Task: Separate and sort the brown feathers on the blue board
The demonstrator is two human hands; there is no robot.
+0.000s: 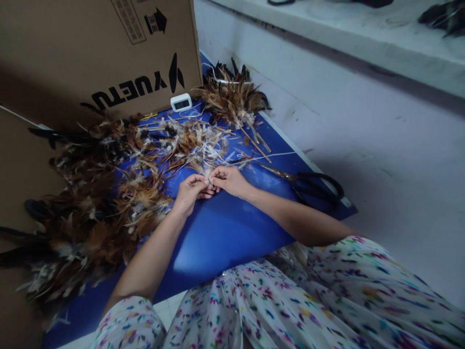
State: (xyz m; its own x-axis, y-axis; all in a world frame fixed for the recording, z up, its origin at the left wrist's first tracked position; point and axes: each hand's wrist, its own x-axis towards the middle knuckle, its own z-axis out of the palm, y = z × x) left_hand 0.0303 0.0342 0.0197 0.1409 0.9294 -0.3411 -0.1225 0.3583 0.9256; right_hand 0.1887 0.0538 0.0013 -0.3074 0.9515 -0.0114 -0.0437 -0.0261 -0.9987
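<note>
Over the blue tabletop (pixel 218 232), my left hand (pixel 192 190) and my right hand (pixel 228 180) meet, fingertips pinched together. Between them is a small pale feather tuft (pixel 207 171), its fluffy end pointing away from me. Both hands are closed on it; its lower end is hidden by my fingers. Just beyond the hands lie loose brown and white feathers (pixel 181 140) mixed with tangled white string (pixel 212 151). Large black-handled scissors (pixel 296 178) rest to the right of my right forearm.
Heaps of brown and black feathers (pixel 83 218) cover the left side. At the back stands a feather bundle (pixel 232 99) near thin sticks (pixel 256 140). A small white digital display (pixel 181 103) sits against a big cardboard box (pixel 145 53). A pale wall (pixel 327 121) runs along the right.
</note>
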